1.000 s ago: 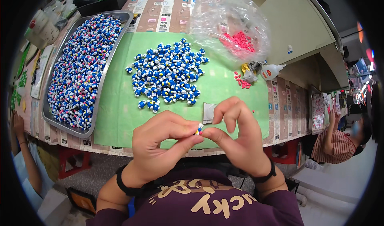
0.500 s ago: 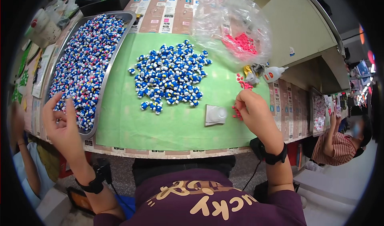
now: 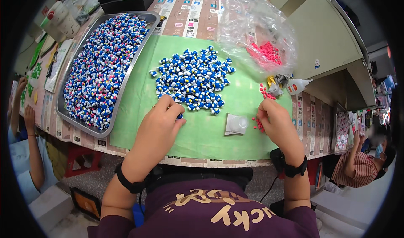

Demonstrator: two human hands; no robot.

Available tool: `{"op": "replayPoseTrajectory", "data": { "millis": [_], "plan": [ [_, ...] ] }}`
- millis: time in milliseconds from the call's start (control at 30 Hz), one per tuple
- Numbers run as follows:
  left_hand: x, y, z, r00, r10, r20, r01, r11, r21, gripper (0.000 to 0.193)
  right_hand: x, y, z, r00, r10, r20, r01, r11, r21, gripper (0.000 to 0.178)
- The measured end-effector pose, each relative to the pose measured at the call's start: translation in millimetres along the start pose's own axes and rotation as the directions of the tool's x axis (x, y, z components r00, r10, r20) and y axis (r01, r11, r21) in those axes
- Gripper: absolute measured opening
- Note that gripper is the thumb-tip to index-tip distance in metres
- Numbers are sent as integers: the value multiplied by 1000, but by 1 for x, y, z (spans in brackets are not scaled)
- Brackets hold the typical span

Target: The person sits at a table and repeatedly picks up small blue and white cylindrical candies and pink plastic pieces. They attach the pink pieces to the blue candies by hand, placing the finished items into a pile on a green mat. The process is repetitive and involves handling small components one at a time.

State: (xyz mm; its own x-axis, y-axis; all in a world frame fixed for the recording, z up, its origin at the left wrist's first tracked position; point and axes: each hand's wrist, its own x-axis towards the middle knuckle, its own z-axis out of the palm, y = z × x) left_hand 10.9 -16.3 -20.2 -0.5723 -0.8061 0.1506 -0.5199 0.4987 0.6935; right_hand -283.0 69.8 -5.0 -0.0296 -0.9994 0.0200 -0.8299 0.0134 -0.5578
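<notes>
A heap of small blue-and-white plastic figures (image 3: 191,78) lies on the green mat (image 3: 202,141). At its lower left edge, my left hand (image 3: 159,126) is closed, pinching one blue-and-white figure (image 3: 180,116) between thumb and fingers. My right hand (image 3: 277,123) has thumb and fingers pressed together above the loose small pink pieces (image 3: 257,123) at the mat's right side; whatever is in its fingertips is hidden. Between the hands sits a small clear round cup (image 3: 238,124) on a white square base. More pink pieces (image 3: 267,93) are scattered just beyond the right hand.
A metal tray (image 3: 110,130) full of finished-looking figures stands at left. A clear plastic bag (image 3: 235,23) with pink pieces (image 3: 266,52) lies at the back right, near a white squeeze bottle (image 3: 298,85) and a beige cabinet (image 3: 324,36). Co-workers sit on both sides.
My left hand has moved right, from over the tray to the heap, and has closed on a figure. My right hand stays by the pink pieces. The view has shifted slightly.
</notes>
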Motion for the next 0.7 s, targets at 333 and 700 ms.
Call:
{"op": "replayPoseTrajectory", "data": {
  "millis": [333, 700],
  "plan": [
    [-4, 6, -2, 998, 24, 54, -25, 1000, 12, 21, 7, -3, -6, 999, 0, 54, 6, 994, -112, 11],
    [2, 43, 4, 925, 51, 376, 342, 318, -884, 17, -5, -83, -15, 890, -431, -148, 454, 870, 194, 27]
  ]
}}
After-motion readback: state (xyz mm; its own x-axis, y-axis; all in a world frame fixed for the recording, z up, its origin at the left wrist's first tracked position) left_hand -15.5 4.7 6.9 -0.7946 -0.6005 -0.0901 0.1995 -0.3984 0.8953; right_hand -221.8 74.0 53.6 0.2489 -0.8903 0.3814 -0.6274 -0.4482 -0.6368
